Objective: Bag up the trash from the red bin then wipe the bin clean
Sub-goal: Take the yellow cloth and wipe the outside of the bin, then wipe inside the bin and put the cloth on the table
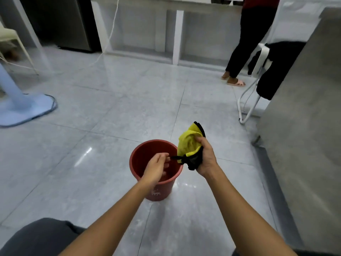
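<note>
Both bare forearms enter from the 6 o'clock edge and reach toward 12 o'clock. Left hand (156, 168): back of the hand uppermost, wrist nearly straight, fingers (165, 155) curled and pinched together at their tips, pointing toward 3 o'clock. Right hand (205, 157): at 3 o'clock of the left hand and close beside it, raised slightly higher, wrist flexed, fingers and thumb closed in a grasp.

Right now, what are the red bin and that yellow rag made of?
The red bin looks like matte moulded plastic: smooth thin wall, even colour. The yellow rag seems soft fuzzy cloth, maybe microfibre, with black edging; it bunches in the right hand.
</note>
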